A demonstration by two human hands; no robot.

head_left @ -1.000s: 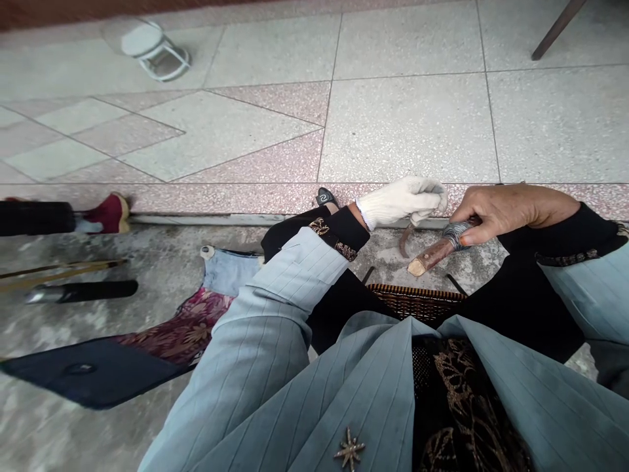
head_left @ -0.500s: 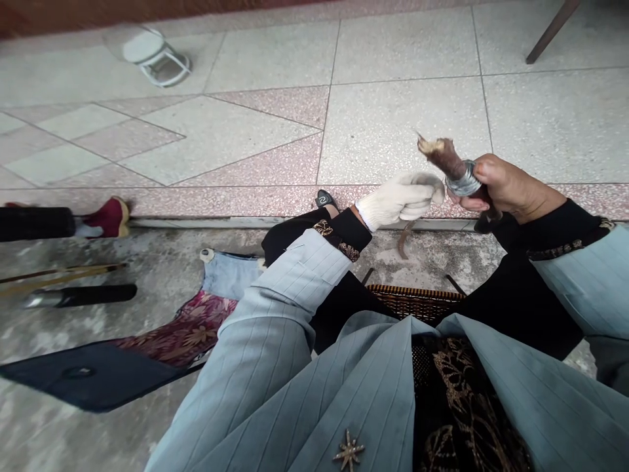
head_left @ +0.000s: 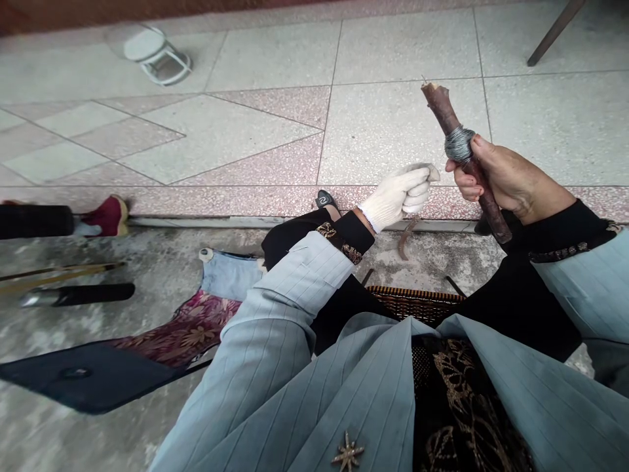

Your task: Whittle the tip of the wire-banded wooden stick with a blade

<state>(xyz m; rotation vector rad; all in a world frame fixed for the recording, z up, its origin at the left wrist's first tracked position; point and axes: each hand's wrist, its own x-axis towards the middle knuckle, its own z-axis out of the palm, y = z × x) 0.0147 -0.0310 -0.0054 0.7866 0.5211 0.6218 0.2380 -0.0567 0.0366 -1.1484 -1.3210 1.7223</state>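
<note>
My right hand (head_left: 508,177), bare, is closed around a short brown wooden stick (head_left: 484,196). Thin grey wire or thread (head_left: 459,144) is wound in a thick coil about the stick's middle, just beyond my thumb. The stick's far end is rough and pale, and the stick tilts up to the left. My left hand (head_left: 400,193) wears a white knitted glove, dirty at the fingertips. Its fingers are pinched together a little left of the stick, apart from it; what they hold, if anything, is too small to make out. Below it lies a curved brown piece (head_left: 405,239) on the ground.
A woven wicker seat edge (head_left: 417,301) shows between my knees. Left on the concrete lie a folded cloth item (head_left: 98,373), a black-handled object (head_left: 95,295) and thin sticks (head_left: 59,272). Another person's red shoe (head_left: 105,215) is nearby. A white stool (head_left: 154,56) stands on the tiles.
The stick has swung more upright in my right hand, showing more of its length below the fingers. My gloved left hand has drawn slightly left, away from the coil.
</note>
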